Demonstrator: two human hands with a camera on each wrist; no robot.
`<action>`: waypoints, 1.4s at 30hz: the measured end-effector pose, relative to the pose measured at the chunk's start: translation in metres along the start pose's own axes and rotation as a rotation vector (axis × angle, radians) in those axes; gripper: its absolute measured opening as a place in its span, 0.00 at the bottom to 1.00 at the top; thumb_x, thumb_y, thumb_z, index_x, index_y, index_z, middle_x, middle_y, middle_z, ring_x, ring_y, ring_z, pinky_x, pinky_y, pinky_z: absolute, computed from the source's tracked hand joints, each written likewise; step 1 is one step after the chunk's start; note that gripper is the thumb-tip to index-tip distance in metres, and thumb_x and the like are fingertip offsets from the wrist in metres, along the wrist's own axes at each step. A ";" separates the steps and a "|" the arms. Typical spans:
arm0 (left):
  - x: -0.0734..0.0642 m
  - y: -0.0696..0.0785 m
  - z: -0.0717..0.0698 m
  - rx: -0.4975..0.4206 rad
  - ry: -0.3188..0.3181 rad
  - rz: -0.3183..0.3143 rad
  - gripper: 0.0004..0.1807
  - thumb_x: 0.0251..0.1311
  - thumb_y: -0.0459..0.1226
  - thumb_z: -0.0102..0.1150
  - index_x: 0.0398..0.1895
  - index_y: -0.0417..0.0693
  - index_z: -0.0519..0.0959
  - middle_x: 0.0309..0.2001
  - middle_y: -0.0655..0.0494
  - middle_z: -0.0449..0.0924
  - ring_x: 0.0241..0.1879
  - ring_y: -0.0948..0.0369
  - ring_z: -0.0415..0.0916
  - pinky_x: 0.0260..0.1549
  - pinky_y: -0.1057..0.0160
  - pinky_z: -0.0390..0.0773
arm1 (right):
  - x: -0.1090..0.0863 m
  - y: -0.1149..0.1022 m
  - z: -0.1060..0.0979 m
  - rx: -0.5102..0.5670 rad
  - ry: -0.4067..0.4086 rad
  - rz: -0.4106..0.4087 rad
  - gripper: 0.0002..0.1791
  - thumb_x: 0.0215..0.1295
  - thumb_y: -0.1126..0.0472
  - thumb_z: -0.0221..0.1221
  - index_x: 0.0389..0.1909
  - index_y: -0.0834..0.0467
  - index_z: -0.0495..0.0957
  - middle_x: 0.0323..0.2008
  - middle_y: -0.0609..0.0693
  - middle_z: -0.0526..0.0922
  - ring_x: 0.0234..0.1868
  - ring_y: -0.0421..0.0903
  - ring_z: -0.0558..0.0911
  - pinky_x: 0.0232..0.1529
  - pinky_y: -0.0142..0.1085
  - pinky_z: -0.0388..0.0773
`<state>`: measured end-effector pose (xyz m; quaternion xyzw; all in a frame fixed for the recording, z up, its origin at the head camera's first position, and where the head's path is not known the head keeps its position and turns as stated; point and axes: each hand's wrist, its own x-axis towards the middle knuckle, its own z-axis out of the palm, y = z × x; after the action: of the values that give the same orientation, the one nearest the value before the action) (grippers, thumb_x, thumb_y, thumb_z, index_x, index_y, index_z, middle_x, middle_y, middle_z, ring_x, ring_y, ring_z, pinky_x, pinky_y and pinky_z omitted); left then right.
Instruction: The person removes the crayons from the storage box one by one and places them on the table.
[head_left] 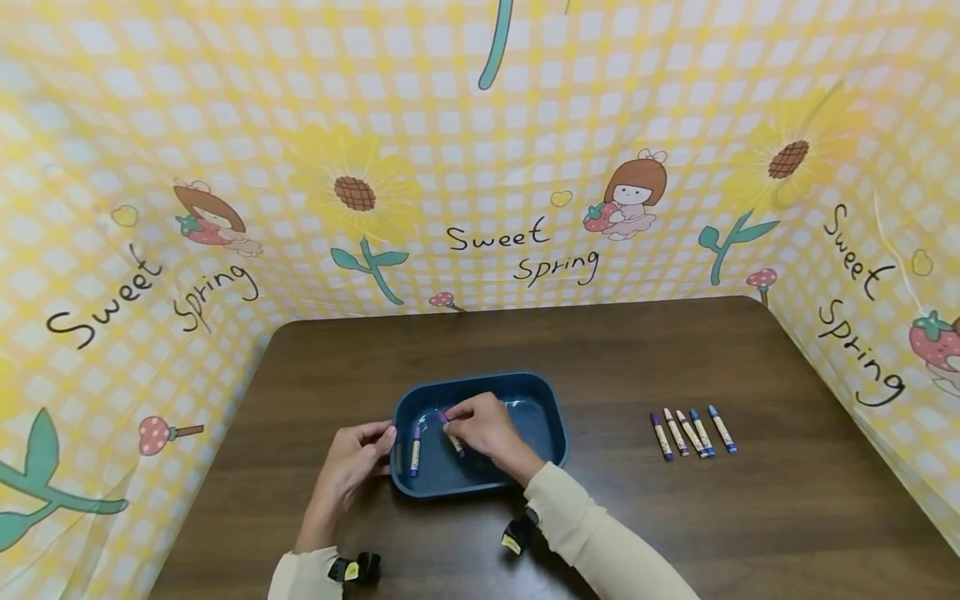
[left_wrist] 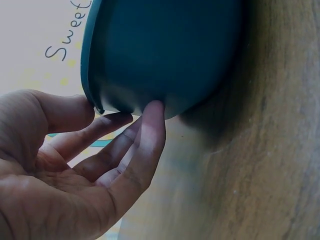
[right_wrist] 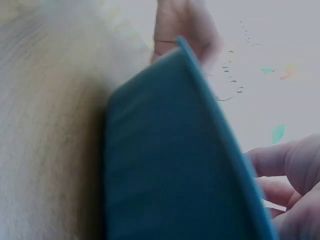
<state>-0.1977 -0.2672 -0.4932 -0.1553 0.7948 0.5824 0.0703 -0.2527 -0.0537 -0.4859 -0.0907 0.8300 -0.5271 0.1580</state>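
Note:
A dark blue tray (head_left: 525, 433) with rounded corners sits on the table. My left hand (head_left: 356, 460) grips its left end, the thumb (left_wrist: 72, 112) at the rim and the fingers against the outer wall. Inside the tray, my right hand (head_left: 486, 427) pinches a crayon (head_left: 455, 442) with a purple end, tilted over the tray floor. Left of it lies another crayon (head_left: 416, 454) with a pale wrapper and a purple tip. In the right wrist view the tray wall (right_wrist: 165, 150) hides the held crayon and part of the right hand (right_wrist: 295, 185).
Several crayons (head_left: 690, 433) with purple, pinkish and blue ends lie in a loose row on the brown wooden table (head_left: 600, 358), right of the tray. A yellow checked cloth (head_left: 480, 150) with flowers and lettering stands around the table's back and sides.

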 end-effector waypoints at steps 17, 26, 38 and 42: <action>0.003 -0.001 -0.004 0.042 0.029 0.030 0.21 0.74 0.39 0.57 0.62 0.33 0.78 0.53 0.37 0.80 0.41 0.57 0.78 0.39 0.58 0.88 | -0.010 0.001 -0.048 0.346 0.061 0.033 0.12 0.66 0.63 0.67 0.48 0.62 0.87 0.47 0.57 0.88 0.37 0.44 0.84 0.41 0.36 0.86; 0.005 0.004 -0.005 0.021 0.034 0.038 0.19 0.73 0.37 0.57 0.60 0.33 0.79 0.51 0.37 0.81 0.38 0.58 0.77 0.39 0.58 0.88 | -0.014 0.008 -0.073 0.463 0.142 0.020 0.14 0.64 0.68 0.67 0.50 0.69 0.85 0.43 0.58 0.88 0.33 0.42 0.83 0.38 0.36 0.87; 0.003 -0.002 -0.003 0.025 0.012 0.045 0.19 0.73 0.35 0.57 0.61 0.31 0.78 0.54 0.35 0.81 0.40 0.58 0.79 0.38 0.58 0.88 | -0.031 0.028 -0.109 0.482 0.223 0.058 0.19 0.64 0.69 0.68 0.53 0.73 0.82 0.36 0.49 0.88 0.32 0.39 0.84 0.36 0.32 0.86; 0.001 -0.005 -0.003 0.032 0.017 0.039 0.19 0.73 0.36 0.58 0.60 0.31 0.79 0.53 0.35 0.82 0.39 0.58 0.79 0.39 0.57 0.88 | -0.038 0.033 -0.124 0.473 0.256 0.082 0.20 0.64 0.68 0.68 0.54 0.72 0.81 0.33 0.44 0.87 0.31 0.37 0.83 0.36 0.31 0.85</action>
<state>-0.1971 -0.2716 -0.4969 -0.1434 0.8076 0.5694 0.0549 -0.2611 0.0773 -0.4610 0.0497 0.6998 -0.7069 0.0899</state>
